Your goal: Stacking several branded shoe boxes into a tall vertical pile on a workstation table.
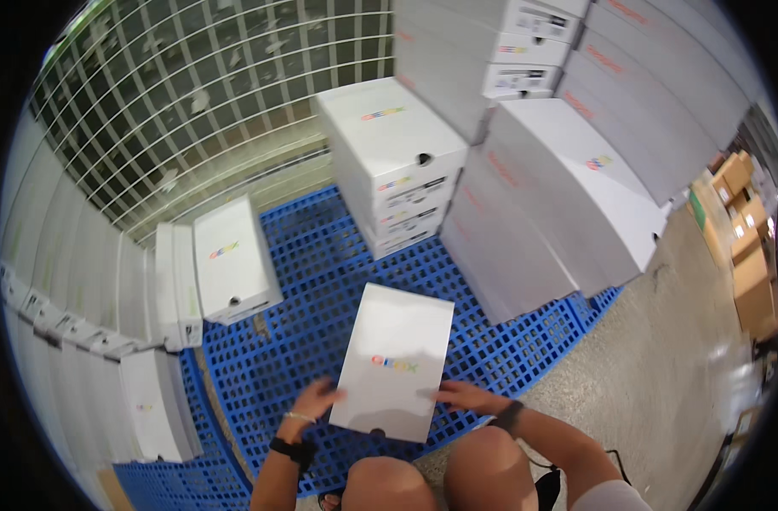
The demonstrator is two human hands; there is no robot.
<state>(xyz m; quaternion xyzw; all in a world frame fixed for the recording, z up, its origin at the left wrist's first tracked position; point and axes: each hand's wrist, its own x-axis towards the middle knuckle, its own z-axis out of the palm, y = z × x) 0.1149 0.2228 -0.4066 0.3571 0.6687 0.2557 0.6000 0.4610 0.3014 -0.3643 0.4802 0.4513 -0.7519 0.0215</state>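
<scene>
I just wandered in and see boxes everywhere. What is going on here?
A person is crouching at the edge of a blue pallet, both hands on a white box that lies flat on it. The left hand is at the box's near left corner and the right hand at its right edge. Tall stacks of the same white boxes fill the pallet's far side, a few more stand to the left, and brown cartons sit on the floor to the right.

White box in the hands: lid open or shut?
Shut. The white box lies flat on the blue pallet, lid flush; left hand and right hand on its sides.
</scene>
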